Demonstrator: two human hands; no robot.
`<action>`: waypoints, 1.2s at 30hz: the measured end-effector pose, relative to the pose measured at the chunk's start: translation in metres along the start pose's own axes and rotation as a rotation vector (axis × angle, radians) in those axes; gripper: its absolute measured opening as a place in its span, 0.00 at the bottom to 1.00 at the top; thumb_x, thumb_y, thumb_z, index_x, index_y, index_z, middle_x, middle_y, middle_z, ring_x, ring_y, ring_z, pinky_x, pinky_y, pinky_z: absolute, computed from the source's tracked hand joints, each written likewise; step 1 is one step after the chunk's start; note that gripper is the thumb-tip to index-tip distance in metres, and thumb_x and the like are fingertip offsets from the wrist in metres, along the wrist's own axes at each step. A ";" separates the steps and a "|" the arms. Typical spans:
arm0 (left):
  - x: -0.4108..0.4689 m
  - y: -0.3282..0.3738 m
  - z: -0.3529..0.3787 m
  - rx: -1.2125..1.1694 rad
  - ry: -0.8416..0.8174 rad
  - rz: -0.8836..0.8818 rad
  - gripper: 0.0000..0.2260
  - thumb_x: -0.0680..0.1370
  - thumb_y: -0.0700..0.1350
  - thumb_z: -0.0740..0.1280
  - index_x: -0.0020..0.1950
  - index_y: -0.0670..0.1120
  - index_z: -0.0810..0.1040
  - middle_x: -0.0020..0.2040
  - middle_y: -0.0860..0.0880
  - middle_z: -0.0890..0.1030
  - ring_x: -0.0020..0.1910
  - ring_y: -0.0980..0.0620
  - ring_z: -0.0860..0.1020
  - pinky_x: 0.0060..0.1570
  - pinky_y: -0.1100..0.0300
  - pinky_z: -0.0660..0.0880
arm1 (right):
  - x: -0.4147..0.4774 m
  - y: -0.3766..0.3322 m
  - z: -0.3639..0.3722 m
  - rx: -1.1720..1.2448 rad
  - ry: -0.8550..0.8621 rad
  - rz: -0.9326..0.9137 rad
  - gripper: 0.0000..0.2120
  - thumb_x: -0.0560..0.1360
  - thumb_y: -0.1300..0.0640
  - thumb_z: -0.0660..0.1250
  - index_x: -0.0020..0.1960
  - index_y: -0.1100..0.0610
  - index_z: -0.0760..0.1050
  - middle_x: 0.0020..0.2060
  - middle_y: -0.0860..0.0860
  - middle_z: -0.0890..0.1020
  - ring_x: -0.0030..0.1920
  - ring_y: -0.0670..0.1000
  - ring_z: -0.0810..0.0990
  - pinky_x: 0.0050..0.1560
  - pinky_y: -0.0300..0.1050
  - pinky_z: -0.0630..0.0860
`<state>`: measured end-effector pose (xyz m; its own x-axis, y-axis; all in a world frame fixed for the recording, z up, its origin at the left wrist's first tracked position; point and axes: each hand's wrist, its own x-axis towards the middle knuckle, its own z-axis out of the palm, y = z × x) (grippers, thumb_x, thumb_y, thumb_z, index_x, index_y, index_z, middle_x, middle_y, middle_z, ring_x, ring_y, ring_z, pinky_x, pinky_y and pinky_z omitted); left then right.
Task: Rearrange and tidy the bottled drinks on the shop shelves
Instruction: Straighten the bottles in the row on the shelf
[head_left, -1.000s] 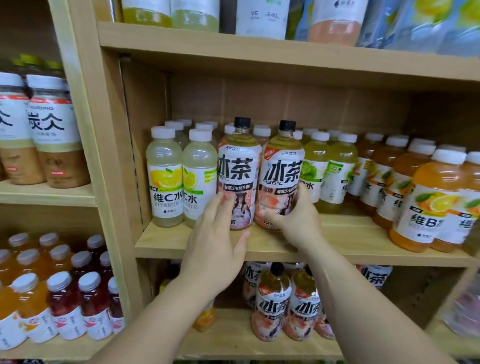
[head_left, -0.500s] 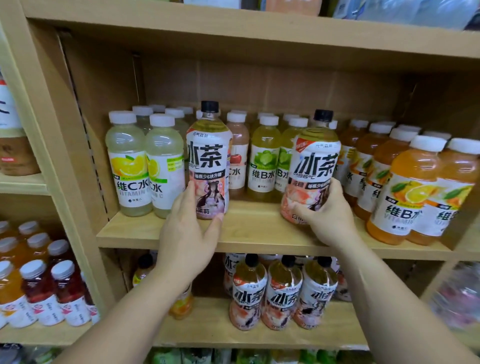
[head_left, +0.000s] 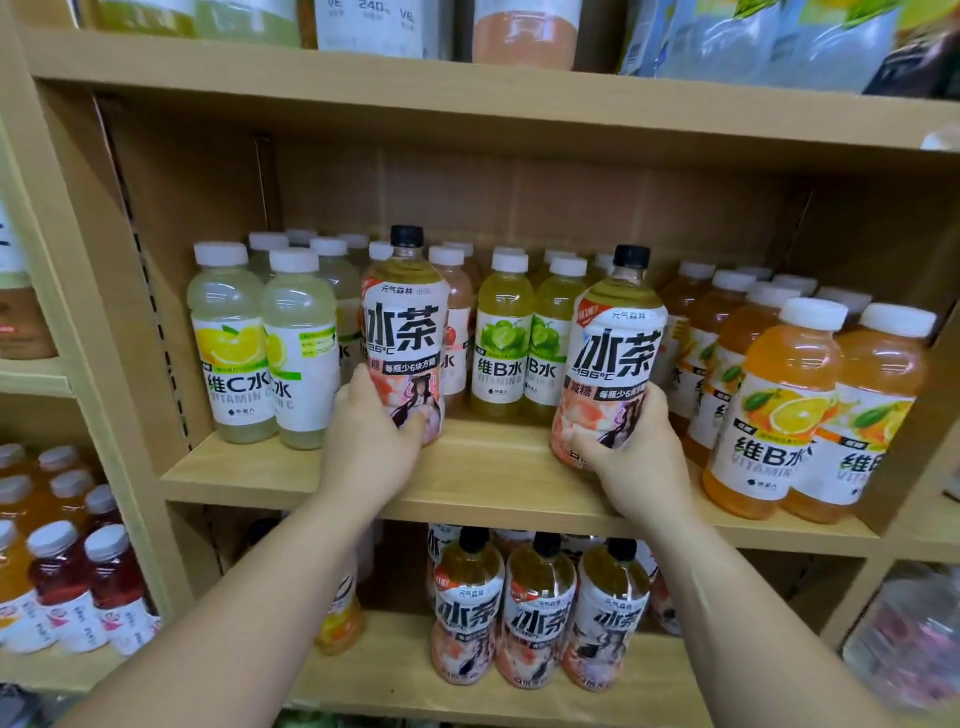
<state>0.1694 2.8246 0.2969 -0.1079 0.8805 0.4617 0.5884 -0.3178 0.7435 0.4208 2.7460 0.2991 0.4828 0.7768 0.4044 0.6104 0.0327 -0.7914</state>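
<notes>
Tea bottles (head_left: 405, 338) in both hands (head_left: 371, 441)

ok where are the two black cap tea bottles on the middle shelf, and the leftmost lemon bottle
left black-cap tea bottle (head_left: 402, 332): head view, on the big black lettering of its white label
right black-cap tea bottle (head_left: 618, 356): head view, on its label's big lettering
leftmost lemon bottle (head_left: 234, 345): head view, on the label's lemon picture

the shelving was pale, light-wood laminate. a middle shelf board (head_left: 498, 483) ran across the view, and an upper shelf board (head_left: 467, 98) above it threw shade over the brown back panel (head_left: 519, 197). a thick upright (head_left: 78, 260) stood at the left, a slotted strip (head_left: 162, 332) of small holes running down its inner face. a lower shelf board (head_left: 395, 675) lay beneath, softly lit.
</notes>
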 end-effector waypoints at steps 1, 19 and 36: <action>0.001 0.002 0.002 0.019 0.015 -0.007 0.23 0.73 0.50 0.73 0.65 0.47 0.72 0.59 0.47 0.78 0.59 0.46 0.77 0.54 0.56 0.72 | 0.000 -0.001 0.001 -0.004 0.003 0.003 0.42 0.69 0.48 0.80 0.76 0.49 0.61 0.68 0.47 0.77 0.65 0.51 0.77 0.60 0.46 0.74; -0.036 -0.055 -0.083 0.140 0.313 0.304 0.14 0.78 0.42 0.71 0.62 0.43 0.78 0.56 0.48 0.75 0.54 0.46 0.76 0.57 0.47 0.75 | -0.082 -0.100 0.071 0.144 0.027 -0.648 0.20 0.77 0.47 0.68 0.65 0.56 0.75 0.55 0.47 0.77 0.56 0.46 0.76 0.57 0.43 0.75; 0.003 -0.110 -0.106 0.388 0.118 0.282 0.29 0.75 0.44 0.73 0.74 0.39 0.70 0.75 0.39 0.66 0.59 0.36 0.80 0.49 0.46 0.80 | -0.033 -0.147 0.205 0.166 -0.294 -0.145 0.35 0.62 0.47 0.85 0.63 0.51 0.73 0.54 0.44 0.83 0.53 0.45 0.83 0.57 0.48 0.81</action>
<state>0.0193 2.8248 0.2684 0.0216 0.7259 0.6875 0.8601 -0.3640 0.3574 0.1862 2.8447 0.3077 0.1827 0.9033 0.3883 0.5373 0.2390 -0.8088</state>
